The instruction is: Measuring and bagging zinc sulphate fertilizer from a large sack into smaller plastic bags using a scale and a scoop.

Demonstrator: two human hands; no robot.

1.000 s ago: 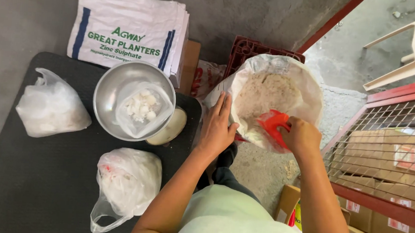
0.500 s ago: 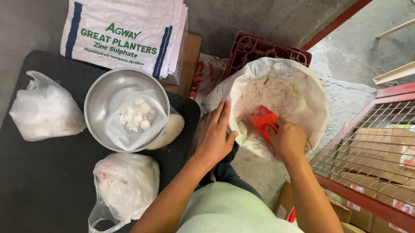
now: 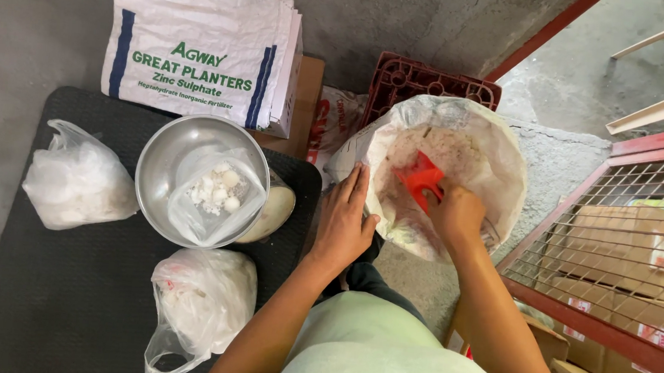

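My right hand (image 3: 455, 212) grips a red scoop (image 3: 420, 177) inside a large open white sack (image 3: 498, 155) of pale powder. My left hand (image 3: 345, 219) rests flat against the sack's left rim, holding it. To the left, on a black mat (image 3: 44, 291), a steel bowl (image 3: 166, 163) holds a small clear bag (image 3: 214, 198) with white lumps in it.
Two filled clear plastic bags (image 3: 79, 180) (image 3: 203, 298) lie on the mat. Folded white printed sacks (image 3: 201, 53) are stacked behind the bowl. A red crate (image 3: 425, 80) stands behind the open sack. A red wire-mesh rack (image 3: 617, 230) with cardboard boxes is at right.
My right hand has pushed the red scoop deeper and farther into the sack. The left hand stays on the rim. The view has shifted slightly.
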